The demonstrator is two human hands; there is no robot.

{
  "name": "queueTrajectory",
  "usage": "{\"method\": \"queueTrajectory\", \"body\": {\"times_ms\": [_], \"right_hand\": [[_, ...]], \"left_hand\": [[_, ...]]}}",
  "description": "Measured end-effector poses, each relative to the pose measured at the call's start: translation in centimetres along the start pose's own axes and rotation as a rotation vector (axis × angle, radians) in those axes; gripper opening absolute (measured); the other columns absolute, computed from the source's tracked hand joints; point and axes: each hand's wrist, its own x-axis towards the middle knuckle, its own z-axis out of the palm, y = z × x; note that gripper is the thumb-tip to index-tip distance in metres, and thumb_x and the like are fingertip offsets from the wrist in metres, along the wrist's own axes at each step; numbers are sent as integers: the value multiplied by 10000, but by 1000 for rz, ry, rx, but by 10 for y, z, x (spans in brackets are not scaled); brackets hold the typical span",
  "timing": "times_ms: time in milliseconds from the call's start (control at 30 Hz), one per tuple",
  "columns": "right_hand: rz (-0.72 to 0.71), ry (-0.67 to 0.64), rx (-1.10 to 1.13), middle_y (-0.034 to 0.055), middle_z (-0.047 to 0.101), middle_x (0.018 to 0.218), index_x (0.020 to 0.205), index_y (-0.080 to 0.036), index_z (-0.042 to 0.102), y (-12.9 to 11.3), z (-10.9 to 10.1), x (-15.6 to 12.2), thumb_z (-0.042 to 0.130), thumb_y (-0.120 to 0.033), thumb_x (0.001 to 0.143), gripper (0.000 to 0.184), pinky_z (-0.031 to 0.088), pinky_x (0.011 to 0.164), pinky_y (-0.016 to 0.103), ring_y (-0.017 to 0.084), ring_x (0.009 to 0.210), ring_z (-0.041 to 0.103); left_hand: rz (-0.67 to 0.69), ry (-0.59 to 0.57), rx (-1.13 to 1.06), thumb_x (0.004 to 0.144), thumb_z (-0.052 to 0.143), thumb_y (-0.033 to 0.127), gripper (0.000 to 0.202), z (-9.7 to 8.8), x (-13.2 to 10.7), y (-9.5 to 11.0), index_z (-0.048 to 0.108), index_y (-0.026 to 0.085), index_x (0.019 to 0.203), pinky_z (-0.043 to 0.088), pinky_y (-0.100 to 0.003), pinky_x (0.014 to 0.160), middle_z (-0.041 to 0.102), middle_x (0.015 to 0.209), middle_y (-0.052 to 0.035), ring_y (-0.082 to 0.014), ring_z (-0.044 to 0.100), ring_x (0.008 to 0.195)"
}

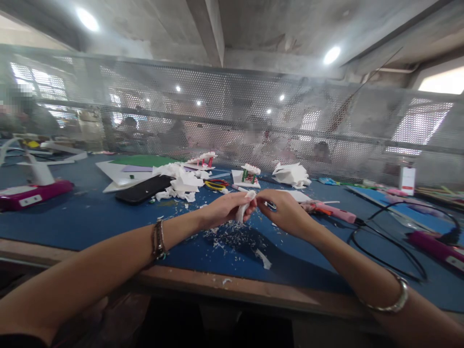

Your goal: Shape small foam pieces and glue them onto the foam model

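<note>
My left hand (229, 208) is closed around a strip of torn white paper (242, 210), which hangs down between the fingers. Close beside it, my right hand (281, 209) is pinched at the fingertips against the paper's edge. Whatever those fingertips hold is too small to make out. Under both hands, tiny white shreds (232, 240) are scattered over the blue tabletop (174, 261). One longer torn paper scrap (263, 259) lies nearer the table's front edge.
Crumpled white paper (184, 181) lies beside a black phone (145, 188). Behind are yellow-handled scissors (215, 185) and a small white model with green posts (249, 175). At right, a pink glue gun (335, 211) trails a black cable (387, 263). A perforated metal screen (224, 116) stands behind.
</note>
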Motion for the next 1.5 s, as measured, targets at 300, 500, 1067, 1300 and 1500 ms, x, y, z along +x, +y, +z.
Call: {"method": "queueTrajectory", "body": {"times_ms": [300,500,1067,1300,1500], "right_hand": [[-479,-49,-293,30,542,1129,884,-189,586,0,-5,-5,349,-197,820,246,362,883,337,173,1070,428],[-546,-17,-447,19,504,1187,873,-177,594,-2,-11,-7,350,-187,828,248,380,877,332,167,1073,426],[-581,24,-568,2,569,1092,759,-177,608,2,-3,-4,373,-178,828,245,374,860,301,149,1020,456],[-634,28,-544,18,614,978,753,-159,608,0,-1,-3,365,-178,835,257,409,813,290,152,942,506],[-609,-58,-513,33,612,958,767,-153,599,-3,0,-2,388,-162,821,218,423,774,298,159,919,511]], "left_hand": [[234,241,881,691,504,278,165,-27,-4,20,485,153,798,340,-226,591,458,673,12,-94,416,604],[396,112,1131,723,486,238,134,-37,-8,29,570,155,786,396,-247,694,587,782,-38,-127,526,762],[582,38,1395,755,498,217,109,-37,-9,28,587,157,777,439,-261,709,639,793,-47,-126,570,758],[514,3,1635,716,511,199,96,-31,-11,29,560,155,786,424,-248,623,626,791,-38,-145,567,735],[450,1,1685,692,526,191,85,-29,-10,27,551,159,767,416,-243,630,616,762,-23,-137,564,714]]}}
